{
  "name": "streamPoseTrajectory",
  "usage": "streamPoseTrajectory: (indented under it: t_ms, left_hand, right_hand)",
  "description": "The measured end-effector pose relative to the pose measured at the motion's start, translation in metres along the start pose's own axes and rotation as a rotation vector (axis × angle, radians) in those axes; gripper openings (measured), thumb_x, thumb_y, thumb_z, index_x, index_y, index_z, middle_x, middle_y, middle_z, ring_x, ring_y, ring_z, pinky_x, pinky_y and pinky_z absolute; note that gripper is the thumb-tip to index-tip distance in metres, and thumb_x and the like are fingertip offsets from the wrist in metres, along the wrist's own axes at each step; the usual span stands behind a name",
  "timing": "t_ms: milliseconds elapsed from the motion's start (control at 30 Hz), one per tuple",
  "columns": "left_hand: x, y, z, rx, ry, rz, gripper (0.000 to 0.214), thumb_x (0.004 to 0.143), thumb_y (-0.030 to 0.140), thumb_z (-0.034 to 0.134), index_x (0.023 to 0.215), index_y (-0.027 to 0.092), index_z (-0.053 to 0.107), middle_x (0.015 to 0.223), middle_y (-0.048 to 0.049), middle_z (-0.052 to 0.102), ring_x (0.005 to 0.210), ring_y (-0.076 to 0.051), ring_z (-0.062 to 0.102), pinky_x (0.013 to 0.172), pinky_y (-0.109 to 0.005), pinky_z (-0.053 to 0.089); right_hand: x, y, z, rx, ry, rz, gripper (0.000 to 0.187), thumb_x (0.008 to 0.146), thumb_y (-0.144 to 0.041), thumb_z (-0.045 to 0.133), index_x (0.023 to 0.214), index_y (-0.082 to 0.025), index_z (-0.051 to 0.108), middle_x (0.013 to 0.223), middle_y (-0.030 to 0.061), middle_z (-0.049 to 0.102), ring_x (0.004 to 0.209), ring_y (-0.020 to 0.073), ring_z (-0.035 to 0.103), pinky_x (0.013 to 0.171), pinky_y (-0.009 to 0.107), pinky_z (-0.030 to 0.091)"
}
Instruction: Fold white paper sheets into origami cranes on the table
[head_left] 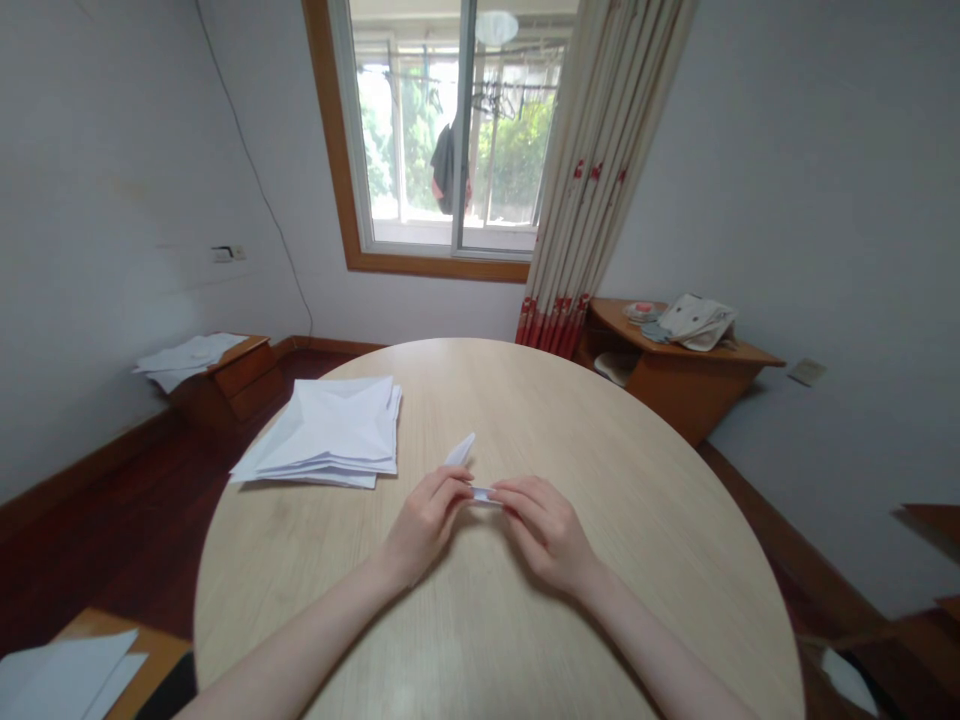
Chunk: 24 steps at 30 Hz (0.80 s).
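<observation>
Between my two hands is a small piece of folded white paper (486, 495), held just above the round wooden table (480, 630). My left hand (431, 515) pinches its left end, and a pointed white flap sticks up behind those fingers. On the other end, the fingers of my right hand (546, 525) are closed, thumb below and fingertips on top. Much of the folded paper is hidden by my fingers. To the left of my hands, a stack of white paper sheets (337, 425) lies on the table.
A small wooden cabinet (244, 380) with papers on it stands at the left wall. Beyond the table at right is a wooden corner desk (675, 385) bearing a cloth bag (697, 320). More white sheets (67, 675) lie at lower left. A curtain (592, 180) hangs beside the window.
</observation>
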<state>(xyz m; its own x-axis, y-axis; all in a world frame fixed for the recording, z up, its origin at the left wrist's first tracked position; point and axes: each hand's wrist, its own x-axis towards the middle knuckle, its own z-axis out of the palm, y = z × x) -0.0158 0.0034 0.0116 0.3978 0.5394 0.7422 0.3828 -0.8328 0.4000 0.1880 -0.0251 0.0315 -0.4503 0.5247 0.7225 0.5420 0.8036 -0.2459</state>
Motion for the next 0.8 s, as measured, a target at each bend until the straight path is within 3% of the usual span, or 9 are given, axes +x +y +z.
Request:
streamPoseTrajectory:
  t_ms: [367, 800]
  left_hand:
    - [0.0021, 0.0004, 0.0006, 0.030, -0.086, 0.035, 0.014, 0.096, 0.016, 0.041, 0.097, 0.017, 0.055, 0.093, -0.0076, 0.065, 0.090, -0.018, 0.062, 0.080, -0.031, 0.051]
    - [0.0022, -0.0013, 0.0002, 0.013, -0.164, -0.027, 0.016, 0.096, 0.019, 0.039, 0.094, 0.017, 0.054, 0.086, -0.0074, 0.065, 0.081, -0.019, 0.061, 0.072, -0.030, 0.049]
  right_hand:
    - [-0.0011, -0.0009, 0.0040, 0.075, 0.029, 0.101, 0.009, 0.089, -0.015, 0.052, 0.093, -0.020, 0.059, 0.085, 0.0064, 0.067, 0.079, 0.0194, 0.061, 0.069, 0.033, 0.048]
    - [-0.0021, -0.0007, 0.0077, 0.169, -0.006, 0.313, 0.007, 0.084, -0.016, 0.055, 0.082, -0.021, 0.059, 0.078, 0.0025, 0.067, 0.074, 0.0168, 0.062, 0.067, 0.029, 0.050]
